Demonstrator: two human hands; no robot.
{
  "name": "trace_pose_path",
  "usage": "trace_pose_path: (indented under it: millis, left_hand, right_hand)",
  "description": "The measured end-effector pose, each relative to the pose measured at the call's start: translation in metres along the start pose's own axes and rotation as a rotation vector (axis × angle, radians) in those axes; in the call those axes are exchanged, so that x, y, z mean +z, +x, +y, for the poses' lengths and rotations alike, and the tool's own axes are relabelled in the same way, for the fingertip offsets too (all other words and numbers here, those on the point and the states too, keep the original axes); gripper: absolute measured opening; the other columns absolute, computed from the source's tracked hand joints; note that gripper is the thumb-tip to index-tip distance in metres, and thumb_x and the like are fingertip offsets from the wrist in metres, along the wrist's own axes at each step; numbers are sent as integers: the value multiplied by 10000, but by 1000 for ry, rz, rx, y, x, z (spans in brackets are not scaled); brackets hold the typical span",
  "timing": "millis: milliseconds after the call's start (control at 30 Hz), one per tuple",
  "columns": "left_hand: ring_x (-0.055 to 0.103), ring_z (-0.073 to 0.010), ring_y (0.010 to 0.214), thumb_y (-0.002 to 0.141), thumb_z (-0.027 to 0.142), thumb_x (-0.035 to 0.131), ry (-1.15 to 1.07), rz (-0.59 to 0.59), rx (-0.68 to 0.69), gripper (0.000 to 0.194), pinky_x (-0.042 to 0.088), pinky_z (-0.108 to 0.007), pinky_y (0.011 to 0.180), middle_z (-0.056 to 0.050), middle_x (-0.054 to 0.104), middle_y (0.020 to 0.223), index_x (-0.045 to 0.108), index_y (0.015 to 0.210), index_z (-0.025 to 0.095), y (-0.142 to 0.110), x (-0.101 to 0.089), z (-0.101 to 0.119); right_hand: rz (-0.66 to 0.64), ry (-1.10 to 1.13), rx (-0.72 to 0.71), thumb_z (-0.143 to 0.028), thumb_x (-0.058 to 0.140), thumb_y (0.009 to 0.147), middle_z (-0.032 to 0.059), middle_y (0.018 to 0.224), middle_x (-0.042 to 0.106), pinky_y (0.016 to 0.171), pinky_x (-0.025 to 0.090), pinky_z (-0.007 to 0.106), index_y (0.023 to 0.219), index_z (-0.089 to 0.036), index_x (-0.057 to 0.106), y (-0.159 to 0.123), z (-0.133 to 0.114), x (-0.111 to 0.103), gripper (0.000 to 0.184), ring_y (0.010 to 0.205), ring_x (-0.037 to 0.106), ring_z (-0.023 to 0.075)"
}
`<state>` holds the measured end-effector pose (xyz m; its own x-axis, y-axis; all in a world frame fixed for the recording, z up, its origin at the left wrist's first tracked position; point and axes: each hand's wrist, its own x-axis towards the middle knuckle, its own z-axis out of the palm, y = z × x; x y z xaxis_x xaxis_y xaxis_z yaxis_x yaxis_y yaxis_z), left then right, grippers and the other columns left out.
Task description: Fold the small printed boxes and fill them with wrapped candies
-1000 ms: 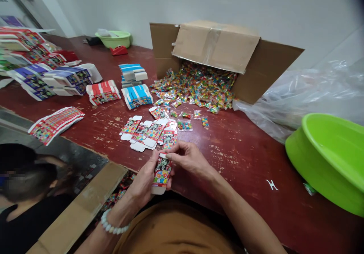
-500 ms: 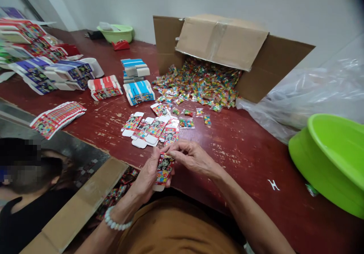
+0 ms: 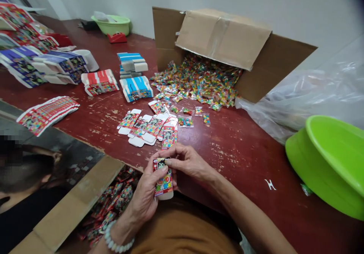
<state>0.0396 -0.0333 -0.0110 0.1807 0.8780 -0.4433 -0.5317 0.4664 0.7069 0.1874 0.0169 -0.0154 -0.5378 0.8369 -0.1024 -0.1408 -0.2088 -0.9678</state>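
A small printed candy box [image 3: 164, 182] is upright between my two hands at the table's near edge, its white flap showing at the lower end. My left hand [image 3: 146, 187] wraps round it, thumb across its front. The fingers of my right hand [image 3: 184, 161] pinch the box's upper end, where the edge is partly hidden. Just beyond lie several flat, unfilled-looking red and white boxes [image 3: 153, 127], overlapping on the table. Small clear packets of colored candy [image 3: 186, 122] are beside them, in front of a large heap of candy packets [image 3: 199, 81].
An open cardboard carton [image 3: 223, 38] lies on its side around the heap. A green basin [image 3: 327, 163] stands at right. Bundled boxes [image 3: 136, 88] and a red carton strip [image 3: 48, 113] are at left. Below the edge, a carton [image 3: 76, 201] holds filled boxes; a person [image 3: 25, 178] is beside it.
My left thumb has moved down onto the front of the candy box, and the box has come slightly lower. My right fingers stay at its top. The view has shifted a little.
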Motion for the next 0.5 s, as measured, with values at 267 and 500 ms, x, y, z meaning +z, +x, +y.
trace_pose_path:
  millis: [267, 500]
  left_hand:
    - [688, -172, 770, 786, 394, 778, -18, -18, -68, 681, 552, -263, 705, -34, 716, 976, 469, 1384, 293, -8, 0, -10]
    - [656, -183, 707, 656, 332, 870, 149, 44, -211, 466, 535, -295, 675, -48, 721, 879, 669, 1059, 214, -26, -32, -8]
  right_hand:
    - [-145, -35, -44, -440, 661, 872, 40, 1137, 700, 514, 511, 231, 928, -230, 741, -8, -5, -10, 232, 560, 583, 75]
    - [895, -879, 79, -362, 624, 868, 138, 1192, 632, 1017, 413, 456, 1032, -193, 731, 30, -21, -130, 258, 1189, 545, 292]
